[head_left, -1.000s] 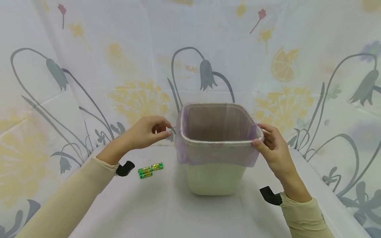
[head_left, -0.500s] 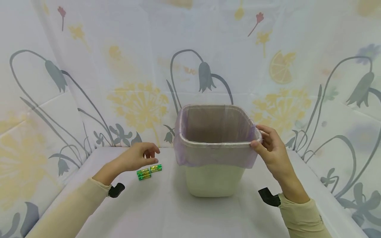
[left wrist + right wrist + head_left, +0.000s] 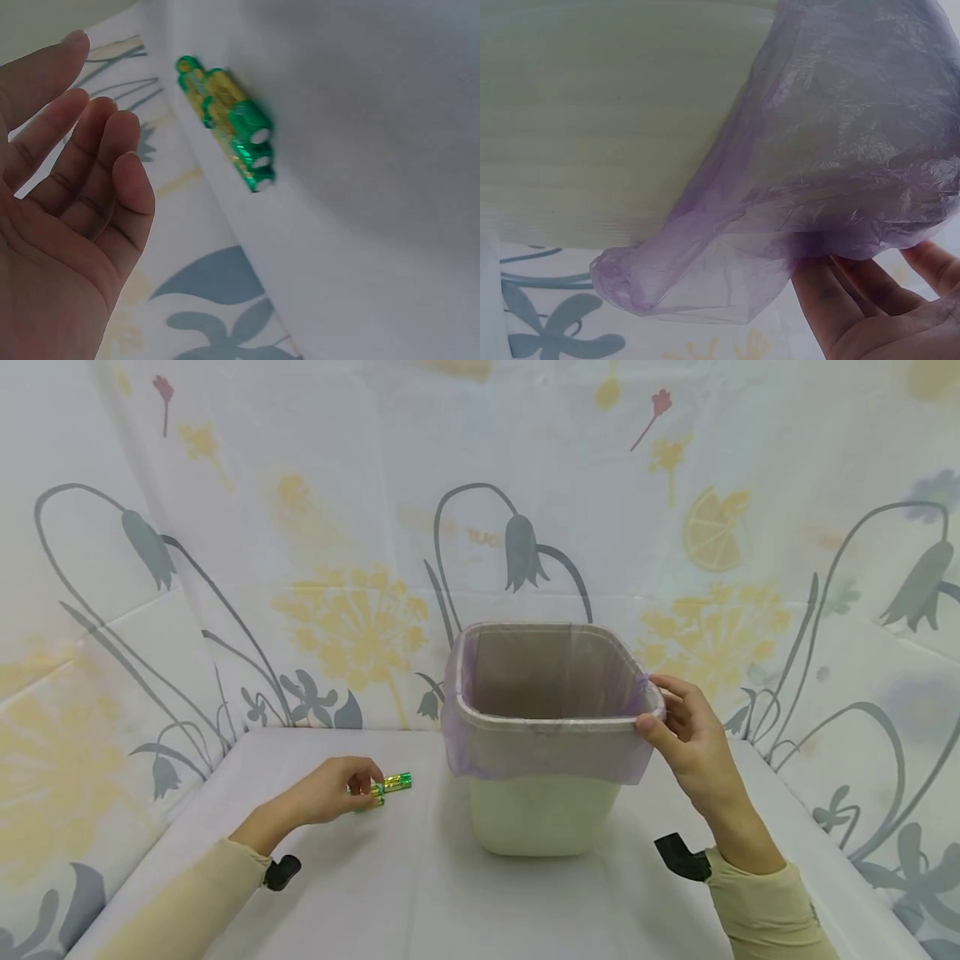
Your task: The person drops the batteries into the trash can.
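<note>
Lying together, shiny batteries (image 3: 226,118), green and gold

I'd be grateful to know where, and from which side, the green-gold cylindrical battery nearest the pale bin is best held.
I'd pinch the green-gold cylindrical battery round its middle, coming from above: it lies lengthwise, its long sides look free, and one end sits near the other batteries.

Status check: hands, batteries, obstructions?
Left hand near batteries, holding none. Right hand gripping rim of lined bin. Three batteries grouped on white surface. No obstruction visible.
</note>
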A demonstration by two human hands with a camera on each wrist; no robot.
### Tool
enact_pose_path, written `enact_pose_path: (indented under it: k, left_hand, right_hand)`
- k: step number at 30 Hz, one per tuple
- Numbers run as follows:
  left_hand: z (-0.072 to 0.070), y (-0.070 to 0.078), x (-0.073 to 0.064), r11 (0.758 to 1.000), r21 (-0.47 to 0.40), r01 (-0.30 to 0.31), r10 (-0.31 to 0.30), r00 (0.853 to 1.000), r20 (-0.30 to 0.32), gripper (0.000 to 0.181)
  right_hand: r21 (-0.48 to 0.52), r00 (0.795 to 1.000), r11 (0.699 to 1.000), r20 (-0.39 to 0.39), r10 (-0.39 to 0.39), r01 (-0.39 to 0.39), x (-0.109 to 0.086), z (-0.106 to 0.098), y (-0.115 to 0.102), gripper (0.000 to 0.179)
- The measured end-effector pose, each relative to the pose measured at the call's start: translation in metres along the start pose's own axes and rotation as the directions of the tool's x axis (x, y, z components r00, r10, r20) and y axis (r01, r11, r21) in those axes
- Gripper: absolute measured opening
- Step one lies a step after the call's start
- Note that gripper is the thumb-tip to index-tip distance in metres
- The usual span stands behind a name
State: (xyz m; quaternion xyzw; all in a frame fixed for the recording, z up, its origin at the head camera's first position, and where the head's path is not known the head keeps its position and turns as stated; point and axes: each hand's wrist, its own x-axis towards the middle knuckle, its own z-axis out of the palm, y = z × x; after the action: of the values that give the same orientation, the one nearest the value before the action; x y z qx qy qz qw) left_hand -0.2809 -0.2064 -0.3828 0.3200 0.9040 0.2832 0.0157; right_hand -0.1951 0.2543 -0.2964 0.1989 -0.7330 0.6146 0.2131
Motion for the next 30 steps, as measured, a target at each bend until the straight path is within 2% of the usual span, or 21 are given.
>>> enact_pose_path:
  k: [4, 9, 13, 16, 20, 30]
  left_hand:
    - [0.006, -0.009, 0.0, 1.0, 0.014, 0.019, -0.019, 1.0, 0.02, 0.022]
    - [0.014, -0.019, 0.001, 0.997, 0.033, 0.076, -0.077, 0.996, 0.035, 0.023]
    - [0.019, -0.023, 0.003, 0.994, 0.087, 0.064, -0.066, 0.997, 0.029, 0.023]
    - [0.022, -0.023, 0.004, 0.991, 0.124, 0.058, -0.062, 0.998, 0.028, 0.023]
    - [0.024, -0.022, 0.006, 0.986, 0.145, 0.082, -0.087, 0.996, 0.034, 0.022]
    - [0.032, -0.023, 0.009, 0.987, 0.136, 0.08, -0.088, 0.995, 0.054, 0.021]
  right_hand:
    - [0.001, 1.0, 1.0, -0.002, -0.002, 0.002, 0.0, 0.0, 0.0, 0.05]
    - [0.0, 1.0, 1.0, -0.001, 0.0, 0.0, 0.0, 0.0, 0.0, 0.05]
    - [0.005, 1.0, 1.0, -0.003, 0.002, -0.002, -0.001, -0.001, 0.001, 0.05]
    - [0.01, 1.0, 1.0, -0.008, 0.002, -0.002, -0.001, -0.001, 0.001, 0.05]
    - [0.004, 1.0, 1.0, -0.01, 0.004, -0.004, 0.0, -0.001, 0.001, 0.05]
    - [-0.001, 1.0, 1.0, -0.007, 0.007, -0.007, 0.001, 0.0, 0.0, 0.05]
